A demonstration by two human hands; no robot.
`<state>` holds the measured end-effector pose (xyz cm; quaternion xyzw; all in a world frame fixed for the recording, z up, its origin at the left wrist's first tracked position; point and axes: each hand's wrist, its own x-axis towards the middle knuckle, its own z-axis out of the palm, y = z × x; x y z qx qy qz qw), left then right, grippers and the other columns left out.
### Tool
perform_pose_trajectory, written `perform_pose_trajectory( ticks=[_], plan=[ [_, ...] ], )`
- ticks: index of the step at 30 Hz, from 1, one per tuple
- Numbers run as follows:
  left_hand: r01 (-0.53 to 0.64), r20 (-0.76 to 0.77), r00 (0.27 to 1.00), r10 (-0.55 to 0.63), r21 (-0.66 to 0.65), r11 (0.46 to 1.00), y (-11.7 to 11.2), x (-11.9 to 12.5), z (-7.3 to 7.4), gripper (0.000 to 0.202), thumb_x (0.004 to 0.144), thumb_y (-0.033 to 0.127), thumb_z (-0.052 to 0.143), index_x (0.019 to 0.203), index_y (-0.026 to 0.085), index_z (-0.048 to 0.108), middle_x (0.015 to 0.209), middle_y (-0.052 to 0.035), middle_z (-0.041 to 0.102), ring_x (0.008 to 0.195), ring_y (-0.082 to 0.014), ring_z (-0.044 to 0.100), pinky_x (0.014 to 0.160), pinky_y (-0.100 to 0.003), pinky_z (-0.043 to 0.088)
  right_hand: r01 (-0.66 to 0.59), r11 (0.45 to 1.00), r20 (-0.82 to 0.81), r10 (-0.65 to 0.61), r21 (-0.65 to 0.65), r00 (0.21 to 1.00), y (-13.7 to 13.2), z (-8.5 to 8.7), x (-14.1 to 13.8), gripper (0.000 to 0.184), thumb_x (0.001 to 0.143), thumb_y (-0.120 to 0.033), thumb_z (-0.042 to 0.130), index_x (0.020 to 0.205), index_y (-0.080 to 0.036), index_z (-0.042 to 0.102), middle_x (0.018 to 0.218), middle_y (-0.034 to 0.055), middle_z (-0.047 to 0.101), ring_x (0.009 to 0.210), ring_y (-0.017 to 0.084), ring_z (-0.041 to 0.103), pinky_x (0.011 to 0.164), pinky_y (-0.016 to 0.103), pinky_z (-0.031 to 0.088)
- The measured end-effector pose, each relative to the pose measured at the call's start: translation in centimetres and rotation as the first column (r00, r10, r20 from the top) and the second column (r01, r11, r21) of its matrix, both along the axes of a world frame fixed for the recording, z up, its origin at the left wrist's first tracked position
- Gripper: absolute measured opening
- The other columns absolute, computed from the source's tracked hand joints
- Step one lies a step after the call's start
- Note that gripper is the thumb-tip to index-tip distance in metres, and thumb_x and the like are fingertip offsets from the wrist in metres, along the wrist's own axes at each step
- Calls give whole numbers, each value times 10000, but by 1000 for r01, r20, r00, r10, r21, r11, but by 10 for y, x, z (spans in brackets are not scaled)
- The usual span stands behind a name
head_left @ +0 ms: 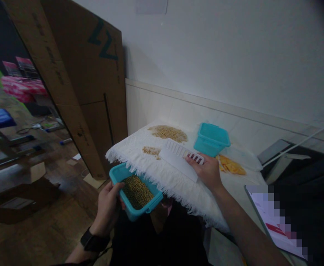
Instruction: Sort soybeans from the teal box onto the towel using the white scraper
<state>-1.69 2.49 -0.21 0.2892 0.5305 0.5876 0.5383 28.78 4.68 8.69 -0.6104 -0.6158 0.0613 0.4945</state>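
My left hand (109, 203) grips the near left rim of a teal plastic tub (128, 211), which is partly filled with soybeans (137, 190). The tub is held just below the fringed edge of a white cloth (175, 188). In my right hand (207, 171) is a white plastic scraper (175, 159) with a row of slots, its flat blade resting on the cloth. A small patch of soybeans (151, 150) lies just left of the blade. Farther back, a larger pile of soybeans (169, 133) is spread on the cloth.
A second teal tub (212, 138) stands near the wall, its inside bottom hidden. Beside it are a yellow cloth (231, 165) and a clear lid (243, 157). A tall cardboard box (95, 74) rises at the left. A clipboard with paper (264, 210) lies at the right.
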Motion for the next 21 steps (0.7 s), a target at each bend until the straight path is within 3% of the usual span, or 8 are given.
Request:
perform_pose_trajectory(
  ticks=[4, 12, 21],
  plan=[
    [82, -44, 996, -83, -29, 996, 0, -1, 4, 272, 611, 394, 766, 625, 219, 558, 356, 70, 490, 250, -123, 412, 257, -226, 323, -5, 999, 6, 5, 34, 1000, -2, 2, -1, 347, 795, -498, 722, 662, -178, 738, 525, 5, 626, 491, 158, 534, 490, 270, 387],
    [115, -77, 990, -117, -28, 993, -2, -10, 13, 237, 636, 392, 730, 669, 207, 585, 423, 67, 523, 284, -105, 432, 286, -215, 335, 10, 998, 32, -12, 61, 999, -3, 1, 0, 376, 822, -528, 692, 682, -186, 758, 519, 13, 647, 471, 173, 570, 466, 271, 404],
    [67, -69, 995, -70, -48, 997, -8, -17, -5, 261, 609, 434, 714, 633, 203, 594, 386, 54, 492, 271, -99, 395, 289, -214, 285, 45, 998, -36, -44, 31, 998, 2, -2, 3, 404, 772, -594, 693, 764, -207, 808, 712, 61, 785, 619, 256, 723, 529, 296, 526]
  ],
)
